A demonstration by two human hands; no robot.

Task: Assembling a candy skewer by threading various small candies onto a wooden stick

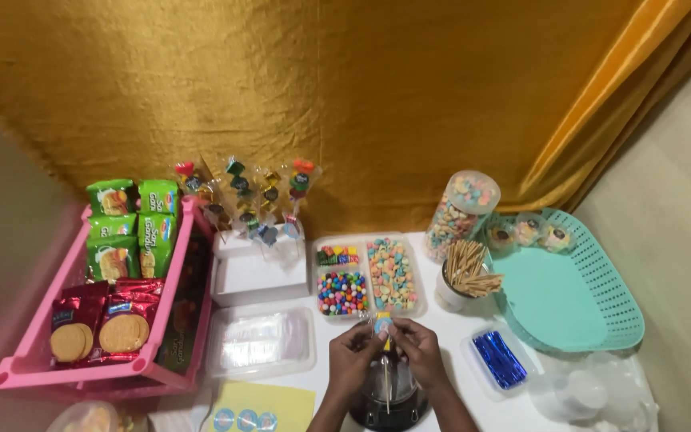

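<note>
Between the two hands, a thin wooden skewer (pixel 386 376) stands upright, pinched at its top by the left hand (pixel 353 356) and right hand (pixel 416 346) — both pressing a pale heart-shaped candy (pixel 383 325) onto its tip. Just beyond lies the clear compartmented tray of coloured sweets (pixel 368 276); threading looks under way, and next calls for a steady downward push.

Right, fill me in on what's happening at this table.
A person is working over a white table laid out with sweets. Both hands meet in front of them: the left hand and right hand pinch a thin wooden skewer with a small round blue sticker at its top. Just beyond sit a divided tray of coloured candies, a cup of skewers and a white block holding finished candy sticks. A pink crate of biscuit packs stands at the left.
</note>
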